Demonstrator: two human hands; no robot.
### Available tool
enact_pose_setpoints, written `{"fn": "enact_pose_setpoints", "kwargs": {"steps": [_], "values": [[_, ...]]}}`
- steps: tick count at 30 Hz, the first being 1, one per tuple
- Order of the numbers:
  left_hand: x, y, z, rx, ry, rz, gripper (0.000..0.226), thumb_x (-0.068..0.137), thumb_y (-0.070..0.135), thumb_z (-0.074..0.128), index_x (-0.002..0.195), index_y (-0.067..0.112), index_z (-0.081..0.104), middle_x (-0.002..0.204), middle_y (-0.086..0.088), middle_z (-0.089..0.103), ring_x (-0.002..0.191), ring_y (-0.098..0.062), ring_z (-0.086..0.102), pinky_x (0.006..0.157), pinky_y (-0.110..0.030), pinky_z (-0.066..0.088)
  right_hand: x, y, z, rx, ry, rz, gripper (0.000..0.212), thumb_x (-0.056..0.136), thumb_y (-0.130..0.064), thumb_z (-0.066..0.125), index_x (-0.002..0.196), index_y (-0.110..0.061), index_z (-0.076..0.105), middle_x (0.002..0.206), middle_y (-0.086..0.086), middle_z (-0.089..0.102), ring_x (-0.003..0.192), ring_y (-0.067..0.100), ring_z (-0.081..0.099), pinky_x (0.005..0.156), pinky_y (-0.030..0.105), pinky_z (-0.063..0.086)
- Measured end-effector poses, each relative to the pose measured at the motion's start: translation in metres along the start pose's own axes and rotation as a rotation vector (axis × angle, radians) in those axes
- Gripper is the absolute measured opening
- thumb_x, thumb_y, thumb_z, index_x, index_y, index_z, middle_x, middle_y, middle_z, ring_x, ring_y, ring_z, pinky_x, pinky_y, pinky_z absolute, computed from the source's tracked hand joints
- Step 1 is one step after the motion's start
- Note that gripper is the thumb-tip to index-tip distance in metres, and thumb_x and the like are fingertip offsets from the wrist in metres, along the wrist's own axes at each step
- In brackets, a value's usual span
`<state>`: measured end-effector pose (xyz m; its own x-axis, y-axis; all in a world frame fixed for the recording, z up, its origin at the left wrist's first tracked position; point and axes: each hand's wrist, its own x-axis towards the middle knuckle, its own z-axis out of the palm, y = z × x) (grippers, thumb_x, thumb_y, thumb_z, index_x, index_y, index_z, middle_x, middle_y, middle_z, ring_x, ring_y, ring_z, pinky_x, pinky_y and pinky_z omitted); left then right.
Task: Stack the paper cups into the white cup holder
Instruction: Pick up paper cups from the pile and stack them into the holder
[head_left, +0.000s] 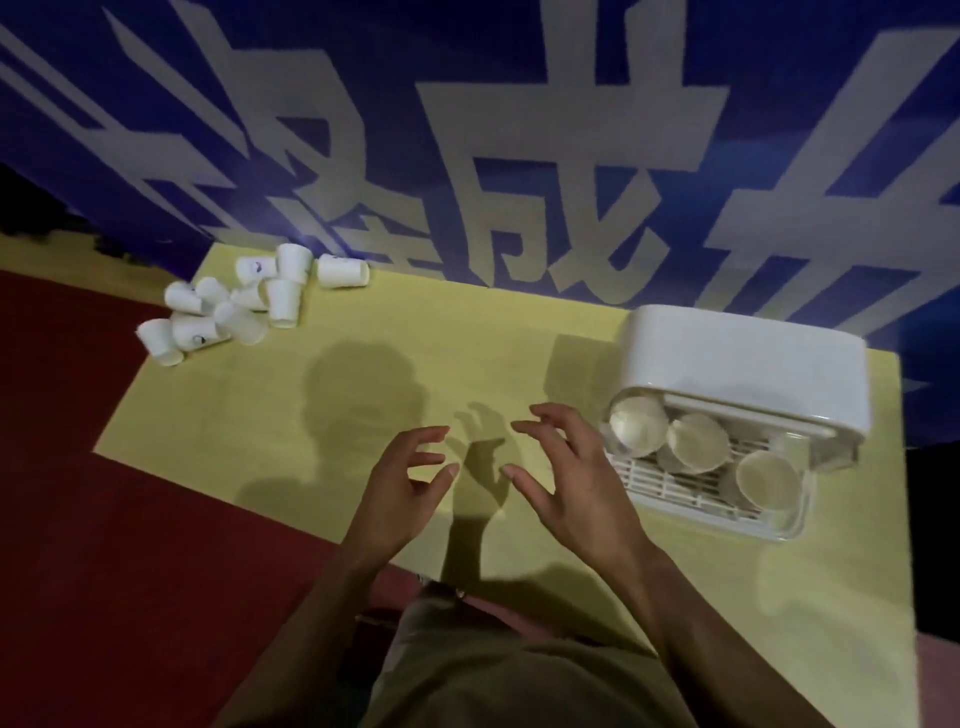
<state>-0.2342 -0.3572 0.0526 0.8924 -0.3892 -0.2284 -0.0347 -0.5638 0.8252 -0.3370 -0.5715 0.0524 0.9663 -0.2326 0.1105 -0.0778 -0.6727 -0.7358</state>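
Closest to the person, both hands hover over the near middle of the yellow table (363, 415), not touching anything: the left hand (402, 493) has its fingers spread and curled a bit, and the right hand (571, 483) is the same, loose and empty, sitting just beside the white cup holder (743, 364). That holder is at the right edge of the table, hood lifted toward the back, with a slatted tray in front, and I count three cups (696, 441) in there, mouths facing the camera. Whether more are nested behind them I honestly can't tell, the clear front wall and glare blur it. Way over at the far left corner is the pile of paper cups (234, 306), mostly tipped over, a couple hanging near the table's edge. If it were me, I'd reach across with the left hand, grab one cup by the body without squashing the rim, then pass it right and slide it bottom-first into a cup already in the holder so it actually nests. The light is dim and the shadows are heavy, so the exact pile count is a guess. The blue banner (467, 130) behind is cut off.
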Motion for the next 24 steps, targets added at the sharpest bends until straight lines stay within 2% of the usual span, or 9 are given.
{"fn": "enact_pose_setpoints", "kwargs": {"steps": [3, 6, 12, 16, 18, 20, 22, 24], "values": [[0.033, -0.036, -0.061, -0.034, 0.061, 0.005, 0.039, 0.092, 0.019, 0.076, 0.126, 0.032, 0.063, 0.129, 0.017, 0.061, 0.109, -0.002, 0.066, 0.067, -0.016, 0.055, 0.046, -0.037, 0.048, -0.032, 0.001, -0.03, 0.044, 0.099, -0.049, 0.062, 0.135, -0.024, 0.06, 0.144, 0.0, 0.048, 0.126, 0.02, 0.054, 0.1, 0.031, 0.05], [0.072, -0.084, -0.143, -0.047, 0.136, 0.001, 0.037, 0.092, 0.019, 0.076, 0.125, 0.031, 0.064, 0.128, 0.015, 0.062, 0.108, -0.003, 0.067, 0.067, -0.018, 0.056, 0.09, -0.073, 0.102, -0.029, -0.021, 0.014, 0.044, 0.1, -0.049, 0.062, 0.137, -0.026, 0.059, 0.144, -0.003, 0.046, 0.125, 0.014, 0.052, 0.099, 0.025, 0.048], [0.147, -0.196, -0.326, 0.04, 0.4, -0.065, 0.043, 0.09, 0.017, 0.078, 0.129, 0.017, 0.062, 0.133, 0.0, 0.059, 0.107, -0.014, 0.065, 0.069, -0.013, 0.053, 0.185, -0.136, 0.223, -0.002, -0.104, -0.053, 0.047, 0.099, -0.043, 0.067, 0.137, -0.017, 0.058, 0.141, 0.005, 0.049, 0.125, 0.021, 0.054, 0.095, 0.041, 0.055], [0.199, -0.266, -0.419, 0.192, 0.489, -0.137, 0.057, 0.084, 0.02, 0.085, 0.133, 0.006, 0.059, 0.129, -0.018, 0.057, 0.112, -0.038, 0.06, 0.087, -0.046, 0.054, 0.232, -0.174, 0.268, -0.004, -0.134, -0.05, 0.049, 0.097, -0.042, 0.069, 0.138, -0.018, 0.057, 0.141, 0.004, 0.048, 0.122, 0.024, 0.056, 0.092, 0.042, 0.056], [0.23, -0.294, -0.451, 0.268, 0.489, -0.136, 0.064, 0.082, 0.037, 0.079, 0.128, -0.002, 0.06, 0.122, -0.021, 0.063, 0.112, -0.046, 0.058, 0.095, -0.045, 0.046, 0.256, -0.19, 0.286, -0.023, -0.162, -0.07, 0.051, 0.097, -0.045, 0.068, 0.139, -0.018, 0.055, 0.141, 0.004, 0.047, 0.119, 0.024, 0.057, 0.09, 0.041, 0.057], [0.26, -0.317, -0.471, 0.28, 0.517, -0.107, 0.079, 0.077, 0.054, 0.066, 0.129, -0.005, 0.059, 0.124, -0.023, 0.063, 0.119, -0.046, 0.054, 0.101, -0.039, 0.041, 0.283, -0.204, 0.305, -0.052, -0.21, -0.105, 0.053, 0.097, -0.048, 0.064, 0.14, -0.018, 0.054, 0.141, 0.005, 0.046, 0.117, 0.025, 0.057, 0.089, 0.041, 0.057], [0.285, -0.336, -0.478, 0.263, 0.525, -0.142, 0.091, 0.074, 0.059, 0.062, 0.135, -0.007, 0.055, 0.131, -0.028, 0.058, 0.124, -0.046, 0.05, 0.104, -0.041, 0.04, 0.312, -0.214, 0.327, -0.085, -0.264, -0.138, 0.056, 0.097, -0.051, 0.06, 0.141, -0.019, 0.052, 0.141, 0.007, 0.046, 0.117, 0.028, 0.056, 0.09, 0.044, 0.057], [0.306, -0.349, -0.479, 0.233, 0.494, -0.217, 0.094, 0.072, 0.054, 0.069, 0.14, -0.008, 0.05, 0.135, -0.034, 0.052, 0.124, -0.048, 0.049, 0.104, -0.045, 0.042, 0.338, -0.222, 0.348, -0.138, -0.323, -0.172, 0.058, 0.095, -0.054, 0.056, 0.143, -0.02, 0.049, 0.141, 0.007, 0.045, 0.117, 0.03, 0.054, 0.091, 0.048, 0.056]]}}
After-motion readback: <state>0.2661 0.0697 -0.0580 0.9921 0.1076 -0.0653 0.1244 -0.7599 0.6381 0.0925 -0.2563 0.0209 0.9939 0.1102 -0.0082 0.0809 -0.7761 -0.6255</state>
